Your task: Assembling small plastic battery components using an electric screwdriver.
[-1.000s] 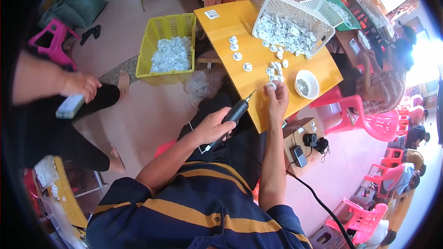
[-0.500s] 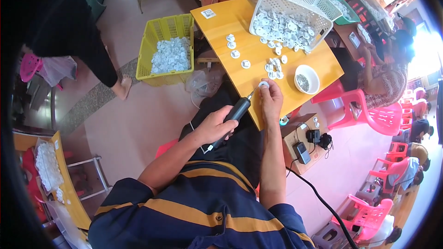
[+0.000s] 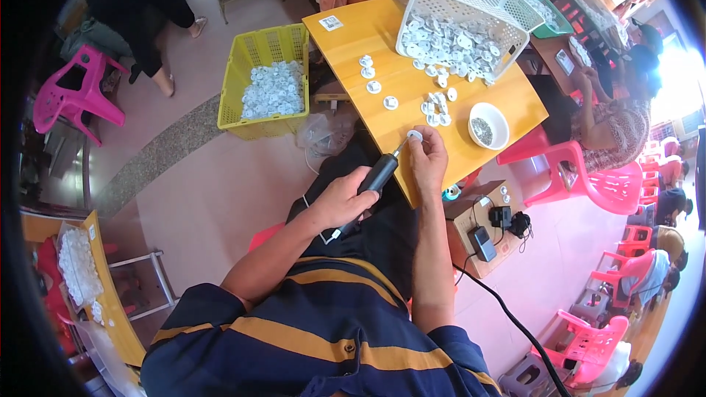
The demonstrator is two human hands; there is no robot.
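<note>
My left hand (image 3: 344, 200) is wrapped round a black electric screwdriver (image 3: 380, 173), its thin bit slanting up and to the right. A small round white plastic part (image 3: 415, 134) is pinched in the fingertips of my right hand (image 3: 429, 160), at the near edge of the yellow table (image 3: 353, 37). The bit's tip meets this part or lies right against it; my fingers partly hide the spot. Just beyond, several similar white parts (image 3: 436, 112) lie in a cluster, with others in a loose row to the left. A white bowl (image 3: 497, 119) of small metal pieces stands to the right.
A tilted white basket (image 3: 521, 43) spills white parts onto the table's far side. On the floor at left stands a yellow crate (image 3: 229, 88) of white parts. Power adapters (image 3: 482, 242) rest on a box at right. Co-workers sit on pink chairs (image 3: 614, 184) beyond.
Both hands stay nearly in place, the right hand and white part shifting very slightly left. In the background, a walking person has moved farther away, uncovering a pink chair at left.
</note>
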